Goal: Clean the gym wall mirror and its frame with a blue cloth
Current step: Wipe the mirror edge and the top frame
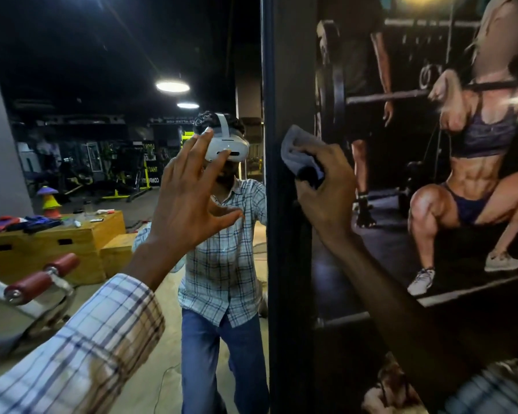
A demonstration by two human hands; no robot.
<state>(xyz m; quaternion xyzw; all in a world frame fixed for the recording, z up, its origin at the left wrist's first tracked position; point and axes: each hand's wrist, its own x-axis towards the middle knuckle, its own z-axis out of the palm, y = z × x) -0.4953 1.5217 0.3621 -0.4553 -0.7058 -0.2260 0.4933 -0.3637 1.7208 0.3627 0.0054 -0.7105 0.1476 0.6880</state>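
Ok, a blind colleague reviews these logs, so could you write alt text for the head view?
A person's right hand grips a blue cloth against the mirror's dark frame, while the left hand is spread open before the mirror glass.

The right hand [326,192] grips a bunched blue cloth [299,147] against the dark vertical frame [290,85] at the mirror's [102,130] right edge. The left hand [189,189] is raised at the glass with fingers spread and straight. The mirror reflects a person in a checked shirt [222,249] and, far left, wooden boxes [57,243]. Right of the frame hangs a weightlifting poster [461,144].
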